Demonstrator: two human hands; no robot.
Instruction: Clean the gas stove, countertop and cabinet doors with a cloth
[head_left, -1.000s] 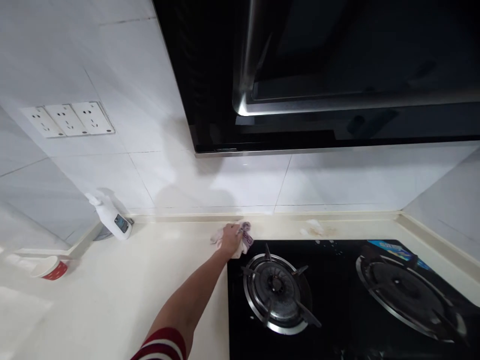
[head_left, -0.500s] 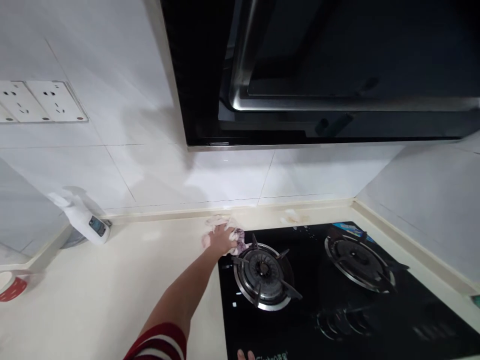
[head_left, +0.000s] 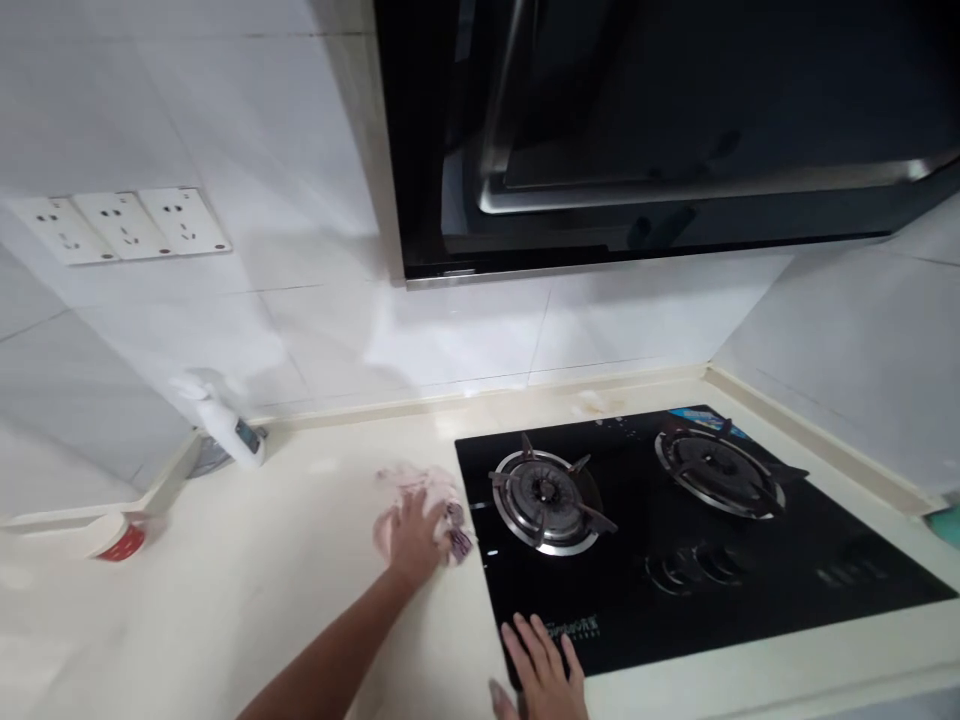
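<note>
My left hand (head_left: 415, 543) presses a crumpled pinkish-white cloth (head_left: 385, 530) with a purple patch against the pale countertop, just left of the gas stove (head_left: 622, 560). Its fingers are partly bent over the cloth. Near the stove's front left corner, my right hand (head_left: 544, 665) rests with fingers spread on the black glass, holding nothing. The left burner (head_left: 546, 490) with its pan support lies beyond the right hand.
A black range hood (head_left: 645, 235) overhangs the stove. At the back left corner a white spray bottle (head_left: 225, 425) leans by the wall. A red-and-white cup or tub (head_left: 120, 538) is at the far left. Brownish residue (head_left: 596, 402) marks the counter behind the stove.
My left hand has drawn the cloth from the stove's back left corner toward me along its left side. My right hand has come further into view over the stove's front edge.
</note>
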